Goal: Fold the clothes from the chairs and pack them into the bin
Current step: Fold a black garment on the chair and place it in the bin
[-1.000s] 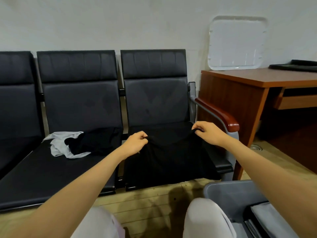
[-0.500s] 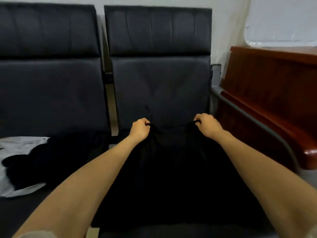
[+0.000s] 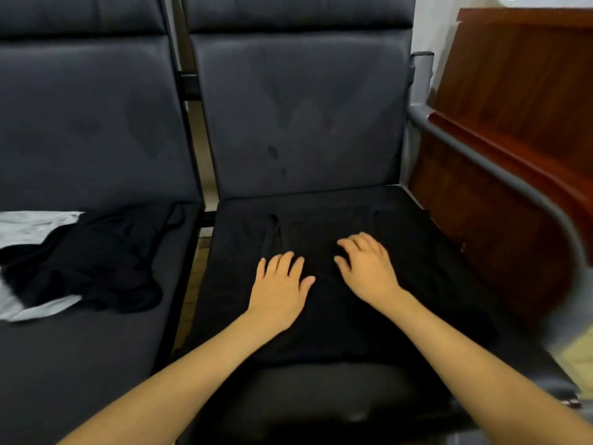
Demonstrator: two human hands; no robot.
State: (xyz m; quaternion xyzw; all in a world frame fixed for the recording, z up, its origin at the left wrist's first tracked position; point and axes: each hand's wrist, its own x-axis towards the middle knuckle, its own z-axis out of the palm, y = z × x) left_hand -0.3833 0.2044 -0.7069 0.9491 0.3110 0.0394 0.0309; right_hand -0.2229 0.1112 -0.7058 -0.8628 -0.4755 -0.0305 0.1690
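Observation:
A black garment (image 3: 346, 316) lies spread flat over the seat of the right-hand black chair (image 3: 298, 117), its straps toward the backrest. My left hand (image 3: 280, 289) rests palm down on the cloth with its fingers straight. My right hand (image 3: 367, 268) lies beside it on the same garment, fingers loosely bent and pressing the fabric. On the seat of the left chair (image 3: 80, 117) a crumpled black garment (image 3: 93, 264) lies on top of a light grey one (image 3: 29, 226). The bin is out of view.
A wooden desk (image 3: 519, 91) stands close on the right, behind the chair's grey armrest bar (image 3: 500, 175) with its wooden top. A narrow gap (image 3: 195, 261) showing floor separates the two seats.
Both hands let go of the garment's top corners and came back toward me to lie flat on the cloth. The view has moved in closer over the right chair.

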